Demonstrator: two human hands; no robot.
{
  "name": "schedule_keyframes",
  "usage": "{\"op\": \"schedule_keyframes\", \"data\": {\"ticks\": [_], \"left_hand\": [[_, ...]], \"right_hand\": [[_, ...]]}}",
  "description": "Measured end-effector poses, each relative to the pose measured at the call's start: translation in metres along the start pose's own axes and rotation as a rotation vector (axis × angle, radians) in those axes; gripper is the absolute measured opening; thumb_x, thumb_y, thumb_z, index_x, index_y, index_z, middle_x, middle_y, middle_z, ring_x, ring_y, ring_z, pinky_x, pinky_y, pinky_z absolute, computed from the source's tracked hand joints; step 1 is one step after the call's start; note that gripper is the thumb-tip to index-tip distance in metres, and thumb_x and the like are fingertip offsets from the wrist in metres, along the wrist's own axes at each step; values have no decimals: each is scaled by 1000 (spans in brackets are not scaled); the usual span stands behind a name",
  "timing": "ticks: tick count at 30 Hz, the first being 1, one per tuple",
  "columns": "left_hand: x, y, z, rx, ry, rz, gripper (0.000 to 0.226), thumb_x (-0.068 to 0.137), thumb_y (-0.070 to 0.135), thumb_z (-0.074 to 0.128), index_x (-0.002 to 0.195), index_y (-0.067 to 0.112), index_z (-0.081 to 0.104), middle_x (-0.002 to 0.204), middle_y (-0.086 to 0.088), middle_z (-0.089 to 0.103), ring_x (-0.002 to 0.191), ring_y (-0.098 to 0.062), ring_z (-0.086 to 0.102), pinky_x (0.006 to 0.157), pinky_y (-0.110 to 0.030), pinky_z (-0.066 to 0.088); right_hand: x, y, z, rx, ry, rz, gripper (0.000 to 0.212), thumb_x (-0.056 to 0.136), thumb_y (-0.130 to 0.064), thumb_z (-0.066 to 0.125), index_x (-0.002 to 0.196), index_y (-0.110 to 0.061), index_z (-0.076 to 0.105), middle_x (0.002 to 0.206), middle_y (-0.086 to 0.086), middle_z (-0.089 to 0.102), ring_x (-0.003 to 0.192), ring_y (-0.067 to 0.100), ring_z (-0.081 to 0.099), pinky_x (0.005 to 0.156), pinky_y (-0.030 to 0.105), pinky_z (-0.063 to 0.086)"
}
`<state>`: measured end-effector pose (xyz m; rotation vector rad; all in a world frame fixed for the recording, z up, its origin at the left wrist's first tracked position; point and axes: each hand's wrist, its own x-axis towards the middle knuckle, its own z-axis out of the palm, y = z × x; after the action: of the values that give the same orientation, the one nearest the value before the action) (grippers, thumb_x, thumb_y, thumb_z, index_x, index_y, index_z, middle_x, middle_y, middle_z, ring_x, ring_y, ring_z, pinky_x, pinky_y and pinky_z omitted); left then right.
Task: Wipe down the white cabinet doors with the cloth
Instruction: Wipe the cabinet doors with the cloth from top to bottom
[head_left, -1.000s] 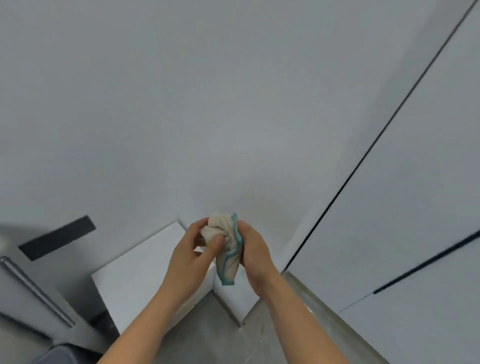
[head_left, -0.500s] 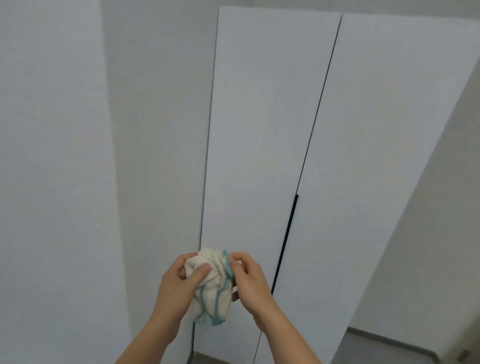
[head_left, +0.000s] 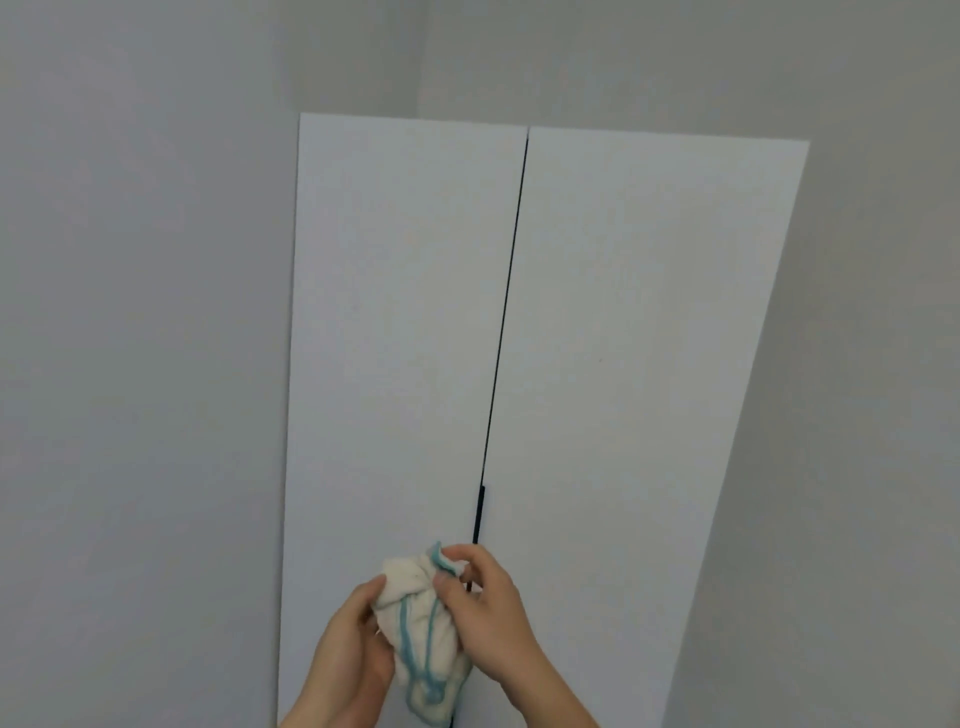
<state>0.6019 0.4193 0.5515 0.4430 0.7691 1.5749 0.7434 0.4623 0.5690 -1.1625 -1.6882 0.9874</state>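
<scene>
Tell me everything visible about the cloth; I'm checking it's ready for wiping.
The cloth is off-white with teal-blue stripes, soft and fabric-like, bunched into a crumpled wad, not spread flat. The left hand cups it from the side; the right hand pinches its top edge. It is held low in front of the left cabinet door, seemingly not yet pressed against it.

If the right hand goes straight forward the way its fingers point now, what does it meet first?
Probably the bunched cloth that the right hand already pinches; beyond it, the left cabinet door, though depth is unclear.

Two bare forearms, no sleeves showing
</scene>
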Motion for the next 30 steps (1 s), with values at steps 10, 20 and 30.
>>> {"op": "schedule_keyframes", "data": {"ticks": [10, 20, 30], "left_hand": [[103, 47, 92, 122, -124, 183, 34, 103, 17, 49, 129, 1, 63, 124, -19, 71, 125, -35, 62, 110, -50, 46], [162, 81, 185, 115, -200, 319, 30, 102, 21, 57, 130, 12, 61, 115, -16, 74, 104, -30, 74, 78, -41, 63], [191, 85, 279, 773, -185, 1275, 24, 94, 28, 68, 117, 30, 60, 115, 14, 59, 105, -7, 60, 85, -21, 47]], "right_hand": [[126, -60, -67, -22, 100, -145, 18, 97, -31, 67, 115, -30, 63, 106, -7, 67, 90, 11, 67, 81, 28, 55], [187, -86, -108, -341, 356, -395, 17, 96, -36, 66, 104, -38, 52, 96, -10, 66, 70, 11, 63, 70, 35, 55], [248, -140, -191, -743, 555, -695, 24, 92, -27, 67, 115, -24, 63, 123, -6, 51, 108, 17, 53, 66, 34, 47]]}}
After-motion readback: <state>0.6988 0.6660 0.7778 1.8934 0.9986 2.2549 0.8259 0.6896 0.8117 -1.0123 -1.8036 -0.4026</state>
